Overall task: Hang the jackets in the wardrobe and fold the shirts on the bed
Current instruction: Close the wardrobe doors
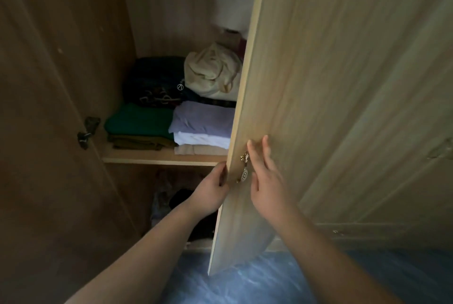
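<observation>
Left hand: grips the upright edge of my wardrobe door.
Right hand: flat, fingers straight, on its face beside that edge.

No legible txt; white print on dark garment poss. logo.

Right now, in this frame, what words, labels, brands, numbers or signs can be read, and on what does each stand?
No legible text anywhere in this view.
Dark folded garment on the wooden shelf: white round emblem and white print, too blurred to read.
Small pale key fob hanging at the light wooden wardrobe door: tiny marks, too small to read.
</observation>
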Tool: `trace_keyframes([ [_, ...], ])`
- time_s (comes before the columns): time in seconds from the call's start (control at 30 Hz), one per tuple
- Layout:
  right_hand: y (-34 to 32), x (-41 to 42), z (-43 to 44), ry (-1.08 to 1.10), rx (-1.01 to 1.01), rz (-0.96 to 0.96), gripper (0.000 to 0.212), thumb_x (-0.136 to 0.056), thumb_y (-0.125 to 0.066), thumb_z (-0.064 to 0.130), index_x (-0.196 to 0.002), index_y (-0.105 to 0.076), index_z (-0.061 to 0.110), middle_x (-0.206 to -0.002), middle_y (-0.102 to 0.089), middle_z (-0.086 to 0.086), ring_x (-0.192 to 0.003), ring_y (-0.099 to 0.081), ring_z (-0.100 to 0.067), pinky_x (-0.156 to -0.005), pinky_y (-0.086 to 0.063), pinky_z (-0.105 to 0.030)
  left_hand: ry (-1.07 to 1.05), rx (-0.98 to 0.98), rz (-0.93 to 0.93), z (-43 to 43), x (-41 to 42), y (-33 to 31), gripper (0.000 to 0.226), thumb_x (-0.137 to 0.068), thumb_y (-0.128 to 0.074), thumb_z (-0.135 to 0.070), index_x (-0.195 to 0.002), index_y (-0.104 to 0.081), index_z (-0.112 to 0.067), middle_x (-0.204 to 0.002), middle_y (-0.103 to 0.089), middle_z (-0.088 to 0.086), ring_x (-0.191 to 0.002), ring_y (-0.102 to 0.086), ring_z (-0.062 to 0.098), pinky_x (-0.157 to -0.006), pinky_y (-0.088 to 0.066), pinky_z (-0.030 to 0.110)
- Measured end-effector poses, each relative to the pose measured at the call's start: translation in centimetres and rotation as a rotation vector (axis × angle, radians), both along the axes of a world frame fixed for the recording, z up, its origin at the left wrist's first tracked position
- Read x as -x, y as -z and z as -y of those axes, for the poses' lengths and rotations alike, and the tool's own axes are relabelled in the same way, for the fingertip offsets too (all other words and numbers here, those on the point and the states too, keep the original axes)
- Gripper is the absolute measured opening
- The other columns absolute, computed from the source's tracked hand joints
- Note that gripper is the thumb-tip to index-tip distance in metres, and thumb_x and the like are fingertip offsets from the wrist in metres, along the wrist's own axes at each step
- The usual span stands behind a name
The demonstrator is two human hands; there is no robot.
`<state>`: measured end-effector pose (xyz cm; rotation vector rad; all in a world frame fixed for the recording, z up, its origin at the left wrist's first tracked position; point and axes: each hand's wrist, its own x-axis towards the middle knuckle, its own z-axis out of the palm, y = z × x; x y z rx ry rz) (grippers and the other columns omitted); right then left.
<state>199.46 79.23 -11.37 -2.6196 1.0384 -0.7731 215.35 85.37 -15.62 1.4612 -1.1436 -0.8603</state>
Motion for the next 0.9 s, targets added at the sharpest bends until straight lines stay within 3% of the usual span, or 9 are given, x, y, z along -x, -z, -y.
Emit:
trace_keyframes([
  [0.1,0.8,-3.3,1.8,0.146,0.07,-0.065,0.108,-0.074,-0.059,-0.001,-0.157,-0.004,0.043,-0.167,0.008,0.004,-0.144,-0.025,-0.03,-0.116,-0.027,-0.041,-0.013,-0.052,0.032,3.0,-3.7,0.5,0.029,-0.096,-0.064,-0.016,-0.124,-0.061,-0.014,-0.118,-0.07,-0.001,-0.111,-0.066,0.011,-0.102,-0.05,0.037],
  [0.2,1.3,-5.5,3.1,0.258,0.118,-0.134,0.111,-0.066,-0.065,0.006,-0.158,-0.01,0.035,-0.167,-0.002,-0.002,-0.137,-0.027,-0.026,-0.109,-0.037,-0.042,0.023,-0.105,0.086,5.4,-6.2,1.7,0.022,-0.098,-0.057,-0.012,-0.119,-0.062,-0.015,-0.114,-0.07,-0.003,-0.105,-0.067,0.011,-0.098,-0.051,0.032],
  [0.33,1.5,-7.3,4.7,0.301,0.128,-0.181,0.105,-0.069,-0.057,0.01,-0.159,-0.008,0.033,-0.167,-0.003,-0.006,-0.139,-0.028,-0.026,-0.106,-0.04,-0.044,0.061,-0.102,0.089,7.3,-7.8,2.5,0.037,-0.097,-0.052,-0.004,-0.129,-0.057,-0.021,-0.12,-0.067,-0.01,-0.11,-0.062,0.0,-0.104,-0.048,0.029],
  [0.5,1.1,-9.3,5.7,0.342,0.098,-0.192,0.103,-0.072,-0.056,0.009,-0.158,-0.008,0.034,-0.167,0.0,-0.005,-0.142,-0.027,-0.026,-0.104,-0.042,-0.042,0.097,-0.135,0.063,9.3,-9.3,2.6,0.048,-0.095,-0.048,-0.003,-0.138,-0.051,-0.025,-0.129,-0.064,-0.007,-0.12,-0.06,0.008,-0.106,-0.047,0.041],
  [0.7,0.0,-9.8,5.8,0.304,0.025,-0.151,0.1,-0.075,-0.049,0.004,-0.157,-0.004,0.038,-0.167,0.01,0.001,-0.149,-0.02,-0.027,-0.109,-0.039,-0.041,0.131,-0.135,0.073,9.5,-9.4,2.1,0.062,-0.09,-0.045,-0.002,-0.145,-0.043,-0.03,-0.137,-0.059,-0.007,-0.127,-0.055,0.012,-0.109,-0.044,0.043],
  [0.8,-0.6,-9.3,5.8,0.245,-0.037,-0.117,0.097,-0.077,-0.046,0.001,-0.158,-0.006,0.037,-0.166,0.014,0.003,-0.149,-0.018,-0.028,-0.114,-0.034,-0.043,0.165,-0.118,0.09,8.5,-8.8,1.5,0.068,-0.089,-0.043,0.002,-0.149,-0.038,-0.029,-0.136,-0.058,-0.013,-0.125,-0.055,0.006,-0.107,-0.045,0.028],
  [0.9,-1.2,-8.3,4.7,0.177,-0.071,-0.132,0.087,-0.079,-0.048,0.003,-0.157,-0.019,0.028,-0.167,-0.009,-0.002,-0.149,-0.021,-0.027,-0.117,-0.03,-0.041,0.112,-0.111,0.184,5.2,-7.9,1.0,0.059,-0.093,-0.048,-0.002,-0.145,-0.042,-0.029,-0.127,-0.056,-0.021,-0.118,-0.054,-0.001,-0.089,-0.038,0.0],
])
